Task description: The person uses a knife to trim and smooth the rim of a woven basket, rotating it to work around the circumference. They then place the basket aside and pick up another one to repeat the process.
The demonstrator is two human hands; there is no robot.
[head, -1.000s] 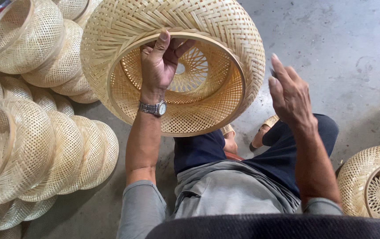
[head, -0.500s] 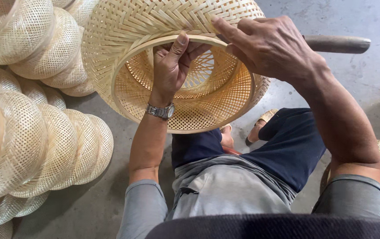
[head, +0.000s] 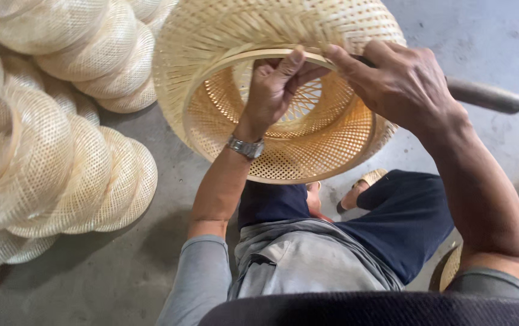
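Held up over the person's lap, the woven bamboo shade (head: 223, 42) is pinched at its rim by the left hand (head: 277, 84) while the right hand (head: 404, 84) grips a round-handled tool (head: 489, 96) there, best worked steadily with the rim held firm.

Soft, even daylight fills the scene, bright without glare. Faint shadows pool on the concrete floor (head: 120, 265) below the fingers (head: 292, 63). Focus is sharp around them; the pale stacked baskets (head: 42, 163) far to their left look slightly washed out.
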